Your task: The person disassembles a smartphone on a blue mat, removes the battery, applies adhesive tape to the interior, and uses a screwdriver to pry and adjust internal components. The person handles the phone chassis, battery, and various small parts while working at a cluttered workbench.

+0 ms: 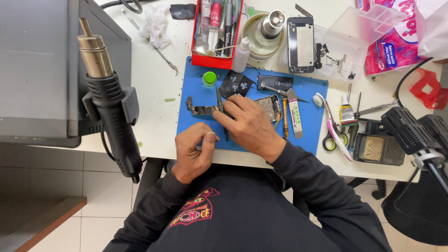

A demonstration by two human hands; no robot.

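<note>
The screwdriver (pixel 220 109) stood slightly tilted on the blue mat (pixel 308 135), its long axis running from six to twelve o'clock, dark handle up toward twelve, tip down near the mat's front edge. The right hand (pixel 249 126) was curled over it, fingers closed around the shaft, knuckles up, wrist and dark sleeve trailing off toward five o'clock. Nearer in, the left hand (pixel 196 149) sat at the mat's front edge, loosely fisted, thumb pressed flat on the mat; whether it pinched anything, I couldn't tell. Just at eleven o'clock of the screwdriver lay a small metal bracket (pixel 199 109). Under the right hand's far side, at two o'clock, the opened phone frame (pixel 269 106) lay flat. Farther out at twelve sat the green cap (pixel 209 78), then the red tool tray (pixel 215 58).
</note>
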